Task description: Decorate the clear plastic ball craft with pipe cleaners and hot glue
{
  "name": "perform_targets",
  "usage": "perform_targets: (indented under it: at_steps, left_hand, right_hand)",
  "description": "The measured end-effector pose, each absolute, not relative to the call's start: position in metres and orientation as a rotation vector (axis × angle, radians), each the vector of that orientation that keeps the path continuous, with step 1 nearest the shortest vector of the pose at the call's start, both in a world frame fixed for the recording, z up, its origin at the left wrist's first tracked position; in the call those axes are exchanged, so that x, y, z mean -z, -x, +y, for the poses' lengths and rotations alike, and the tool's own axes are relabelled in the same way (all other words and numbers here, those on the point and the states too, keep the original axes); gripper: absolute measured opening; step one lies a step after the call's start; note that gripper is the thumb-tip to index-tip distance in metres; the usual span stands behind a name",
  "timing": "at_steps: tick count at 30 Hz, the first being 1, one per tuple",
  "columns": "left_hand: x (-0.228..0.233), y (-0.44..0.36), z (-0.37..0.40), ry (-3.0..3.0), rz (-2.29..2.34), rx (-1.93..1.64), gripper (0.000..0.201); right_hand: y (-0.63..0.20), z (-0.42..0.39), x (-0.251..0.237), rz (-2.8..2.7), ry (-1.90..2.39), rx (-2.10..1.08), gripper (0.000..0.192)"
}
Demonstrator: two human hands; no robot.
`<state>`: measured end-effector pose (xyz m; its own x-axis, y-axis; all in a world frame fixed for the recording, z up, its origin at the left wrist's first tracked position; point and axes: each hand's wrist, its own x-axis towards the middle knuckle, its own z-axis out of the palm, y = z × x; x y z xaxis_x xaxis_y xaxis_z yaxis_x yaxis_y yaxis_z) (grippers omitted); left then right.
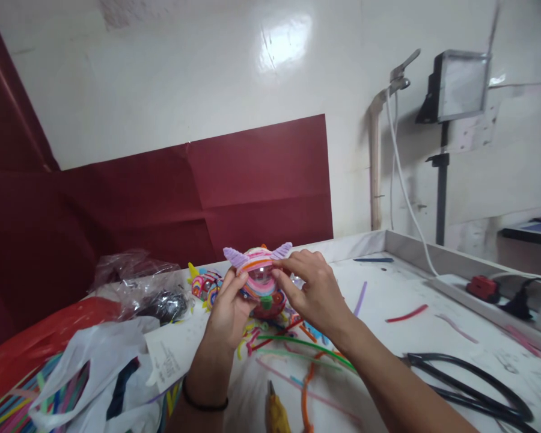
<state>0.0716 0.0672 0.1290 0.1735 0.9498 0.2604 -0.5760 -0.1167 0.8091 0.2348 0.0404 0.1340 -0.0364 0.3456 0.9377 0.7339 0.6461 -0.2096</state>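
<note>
Between my hands is a round pipe-cleaner figure [259, 282]. It has two lilac ears, pink, white and orange bands, and a shiny clear piece in the middle. My left hand [229, 304] grips its left side, thumb on the front. On the other side, the thumb and fingers of my right hand [313, 288] pinch its edge by the orange band. Behind and below the figure lie more colourful pipe-cleaner pieces [202, 285], partly hidden by my hands. A green pipe cleaner [306, 347] and an orange pipe cleaner [305, 394] lie in front.
Black-handled scissors [473, 385] lie at right, near a red pipe cleaner [407, 314]. A yellow-handled pointed tool [277, 412] is at the front. Plastic bags [99, 349] and bundled pipe cleaners [22, 394] crowd the left. A power strip [460, 291] lies along the right-hand rim.
</note>
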Motion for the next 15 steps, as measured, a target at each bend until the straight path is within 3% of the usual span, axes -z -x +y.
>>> perform_targets:
  at_steps: [7,15]
  left_hand:
    - [-0.1268,-0.0726,0.0676,-1.039,0.502,-1.36,0.046]
    - [-0.128,-0.073,0.0689,-1.032,0.498,-1.351,0.041]
  right_hand:
    - [-0.2346,0.044,-0.1347,-1.482,0.878,0.171,0.013]
    - [-0.2336,0.0408,-0.1418,-1.314,0.914,-0.189,0.017]
